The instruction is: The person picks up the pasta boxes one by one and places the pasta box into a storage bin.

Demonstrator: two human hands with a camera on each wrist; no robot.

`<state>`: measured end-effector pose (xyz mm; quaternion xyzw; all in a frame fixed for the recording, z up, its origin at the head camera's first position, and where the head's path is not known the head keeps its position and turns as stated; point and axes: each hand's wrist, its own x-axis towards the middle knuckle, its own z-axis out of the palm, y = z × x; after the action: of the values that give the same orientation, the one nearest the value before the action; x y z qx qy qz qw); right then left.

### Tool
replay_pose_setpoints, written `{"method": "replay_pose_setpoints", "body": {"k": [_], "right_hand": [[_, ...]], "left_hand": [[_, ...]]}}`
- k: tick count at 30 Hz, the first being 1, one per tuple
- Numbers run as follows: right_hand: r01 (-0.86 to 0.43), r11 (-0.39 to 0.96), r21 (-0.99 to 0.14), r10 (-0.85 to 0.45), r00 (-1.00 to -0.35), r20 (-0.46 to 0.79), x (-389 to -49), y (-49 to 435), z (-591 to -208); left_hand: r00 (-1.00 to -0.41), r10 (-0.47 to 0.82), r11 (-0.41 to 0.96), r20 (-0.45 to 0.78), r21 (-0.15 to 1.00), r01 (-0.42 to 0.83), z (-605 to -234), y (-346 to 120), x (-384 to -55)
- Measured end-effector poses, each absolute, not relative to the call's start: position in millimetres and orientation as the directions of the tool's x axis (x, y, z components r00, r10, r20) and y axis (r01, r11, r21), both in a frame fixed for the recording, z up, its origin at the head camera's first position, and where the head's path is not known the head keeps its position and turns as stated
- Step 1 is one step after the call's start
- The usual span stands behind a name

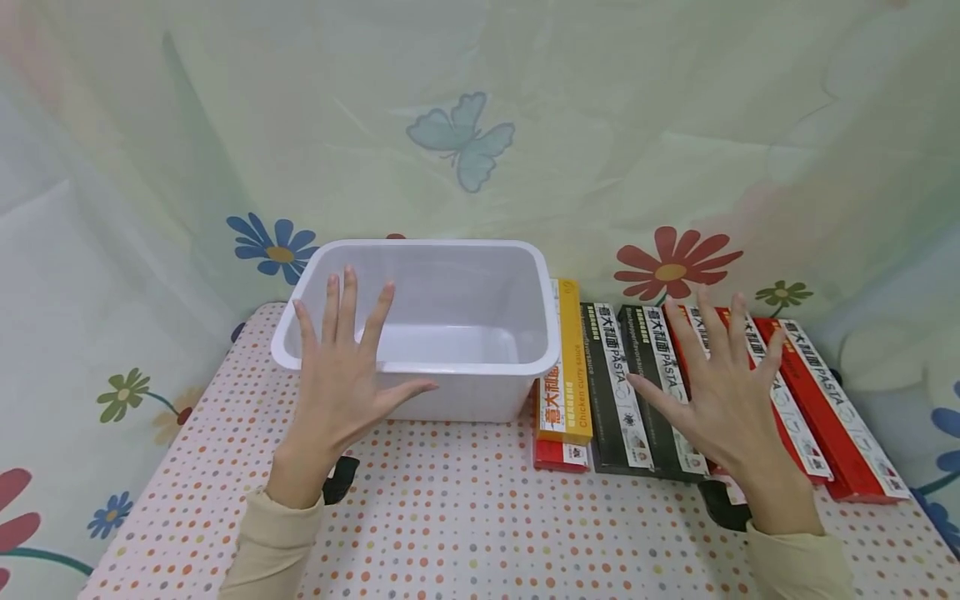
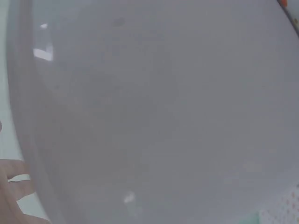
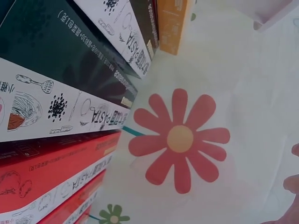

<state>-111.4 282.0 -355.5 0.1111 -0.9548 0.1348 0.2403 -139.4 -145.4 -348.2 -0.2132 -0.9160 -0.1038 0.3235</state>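
Observation:
My left hand (image 1: 337,392) is held up with its fingers spread, overlapping the front left of a white plastic tub (image 1: 465,396) in the head view. The tub's smooth wall (image 2: 159,107) fills most of the left wrist view. On the right, my right hand (image 1: 723,400) spreads its fingers over a row of pasta boxes, holding none. Two dark boxes, one of them a black pasta box (image 1: 611,392), lie left of several red pasta boxes, including the outer red pasta box (image 1: 832,408). A yellow curry pasta box (image 1: 573,367) lies on a red box (image 1: 551,456) beside the tub.
A polka-dot cloth covers the table (image 1: 465,517). Behind it hangs a pale curtain (image 1: 570,167) printed with flowers and a butterfly. Dark straps circle both wrists, the left wrist strap (image 1: 341,481) showing under the hand.

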Motion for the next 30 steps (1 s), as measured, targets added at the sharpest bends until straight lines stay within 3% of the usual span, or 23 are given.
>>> {"method": "replay_pose_setpoints", "body": {"k": [5,30], "right_hand": [[-0.278,0.939,-0.205,-0.145,-0.855,0.499,-108,281,-352],[-0.258,0.943,-0.21,-0.118,-0.85,0.513,-98,283,-344]], "left_hand": [[-0.672,0.305,0.887,0.675,0.055,0.459,-343,-152,-136],[-0.712,0.268,0.908,0.649,0.076,0.411,-350,-153,-135]]}}
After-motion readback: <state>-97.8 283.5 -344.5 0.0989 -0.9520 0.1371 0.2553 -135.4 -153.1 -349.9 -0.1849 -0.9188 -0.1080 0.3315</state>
